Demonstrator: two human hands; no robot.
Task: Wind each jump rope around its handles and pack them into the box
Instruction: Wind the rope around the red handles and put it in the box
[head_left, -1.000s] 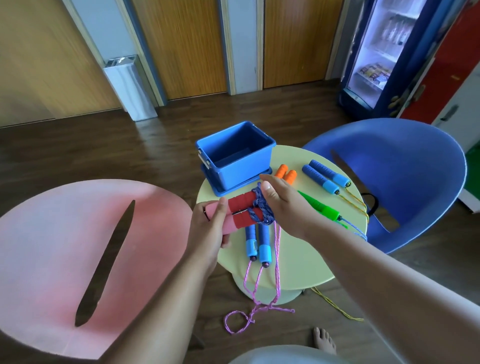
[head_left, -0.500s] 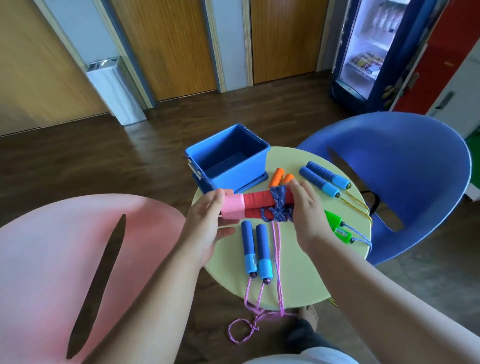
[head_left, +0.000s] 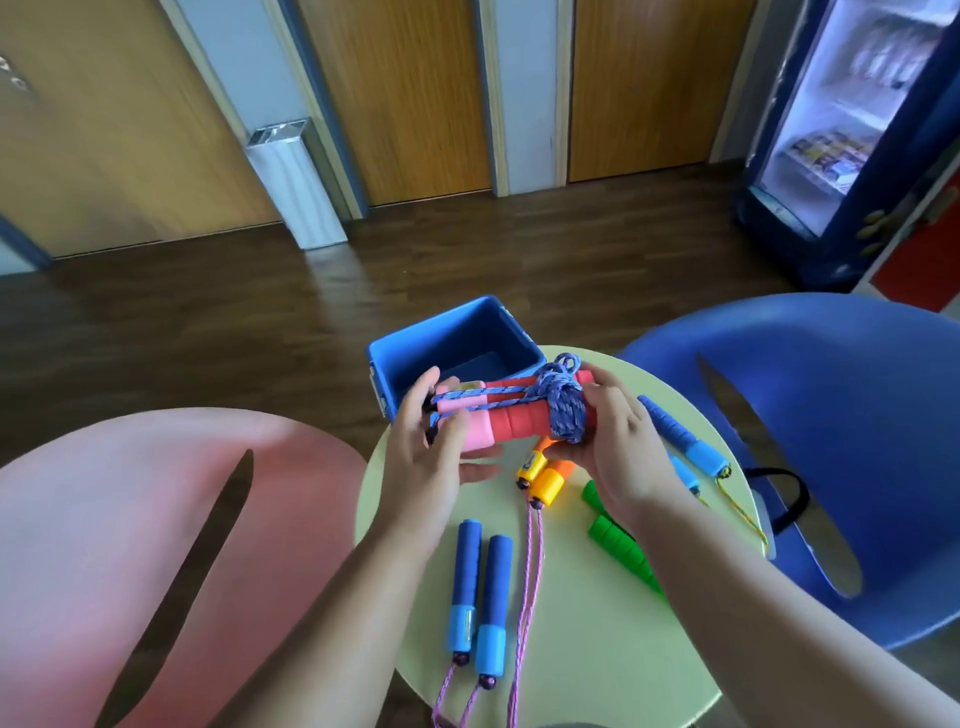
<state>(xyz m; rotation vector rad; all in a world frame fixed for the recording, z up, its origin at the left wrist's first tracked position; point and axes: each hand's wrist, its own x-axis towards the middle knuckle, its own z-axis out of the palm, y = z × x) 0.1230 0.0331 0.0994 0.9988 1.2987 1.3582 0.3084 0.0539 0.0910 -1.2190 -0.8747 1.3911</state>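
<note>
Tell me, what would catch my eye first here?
The left hand and right hand hold a red-and-pink jump rope bundle, wound with blue cord, just in front of an open blue box. Below it, on the small round table, lie more handles: a dark blue pair near the front and an orange pair in the middle. A pink chair stands left, a blue chair right.

The wound rope bundle (head_left: 514, 421) has risen toward the box (head_left: 415, 358).

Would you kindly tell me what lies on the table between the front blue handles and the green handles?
In the head view, only the pink cord from the orange handles runs there.
</note>
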